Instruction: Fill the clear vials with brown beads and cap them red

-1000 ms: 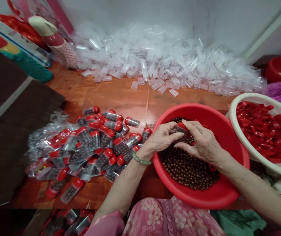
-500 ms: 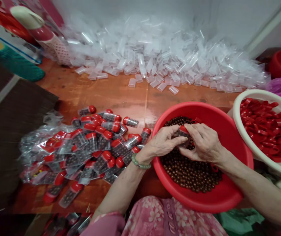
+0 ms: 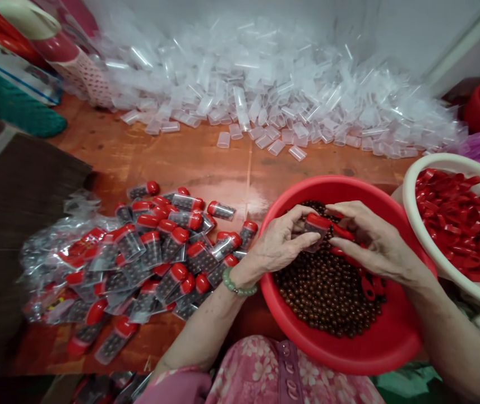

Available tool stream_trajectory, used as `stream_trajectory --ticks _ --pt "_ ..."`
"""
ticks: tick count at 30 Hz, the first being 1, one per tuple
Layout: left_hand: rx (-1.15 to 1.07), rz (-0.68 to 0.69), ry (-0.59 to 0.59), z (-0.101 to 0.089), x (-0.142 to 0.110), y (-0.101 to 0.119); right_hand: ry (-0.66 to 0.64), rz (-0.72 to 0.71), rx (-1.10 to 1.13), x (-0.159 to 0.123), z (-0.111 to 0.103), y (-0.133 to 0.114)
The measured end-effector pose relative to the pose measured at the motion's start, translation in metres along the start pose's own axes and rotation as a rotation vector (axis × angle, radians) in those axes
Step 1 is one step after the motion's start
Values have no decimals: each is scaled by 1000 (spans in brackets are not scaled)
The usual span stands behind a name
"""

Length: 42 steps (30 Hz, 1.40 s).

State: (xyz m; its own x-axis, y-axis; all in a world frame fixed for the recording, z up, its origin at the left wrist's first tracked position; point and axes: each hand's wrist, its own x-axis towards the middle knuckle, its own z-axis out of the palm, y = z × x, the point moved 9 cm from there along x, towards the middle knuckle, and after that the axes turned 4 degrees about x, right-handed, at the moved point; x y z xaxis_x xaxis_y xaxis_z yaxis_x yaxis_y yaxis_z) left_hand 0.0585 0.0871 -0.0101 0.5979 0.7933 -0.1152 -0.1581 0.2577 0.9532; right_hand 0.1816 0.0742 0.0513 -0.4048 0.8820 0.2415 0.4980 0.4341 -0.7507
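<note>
Pinching a capped case [image 3: 316, 223] in the left hand [image 3: 280, 241], over the tub [image 3: 361, 362] of beads [image 3: 328, 297] at the near edge of the worktop [image 3: 172, 160]. Holding the right hand [image 3: 370, 241] just beside, with thumb and fingers spread; cannot tell if touching caps [image 3: 377, 285]. Having filled cases [image 3: 133, 245] to the left of the tub, clear sleeves [image 3: 265, 112] along the far edge.

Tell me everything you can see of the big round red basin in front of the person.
The large round red basin looks like smooth plastic, with a thick rounded rim. It sits upright, partly hidden by the left hand and the right hand, both over it. Shiny round brown beads lie heaped inside, mostly toward its left, with small red plastic pieces. Whether it touches the cream round tub beside it is unclear.
</note>
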Motion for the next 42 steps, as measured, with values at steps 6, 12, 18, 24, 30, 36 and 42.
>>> stream_trajectory --ticks 6,12,18,24,30,36,42 --pt "102 -42 -65 5 0 -3 212 250 409 -5 -10 35" --pt "134 -12 -90 6 1 -5 102 9 -15 1 11 7" --pt "170 5 -42 -1 2 -4 -38 -159 -313 -4 41 -10" --pt "168 -48 -14 -2 2 -6 105 -139 -624 -4 43 -19" --pt "176 -19 0 -3 3 -7 104 -203 -633 -2 49 -20" --pt "231 19 29 -6 2 -4 97 -228 -568 -2 53 -22" --pt "232 22 24 -6 3 -4 137 -286 -665 -4 51 -26"
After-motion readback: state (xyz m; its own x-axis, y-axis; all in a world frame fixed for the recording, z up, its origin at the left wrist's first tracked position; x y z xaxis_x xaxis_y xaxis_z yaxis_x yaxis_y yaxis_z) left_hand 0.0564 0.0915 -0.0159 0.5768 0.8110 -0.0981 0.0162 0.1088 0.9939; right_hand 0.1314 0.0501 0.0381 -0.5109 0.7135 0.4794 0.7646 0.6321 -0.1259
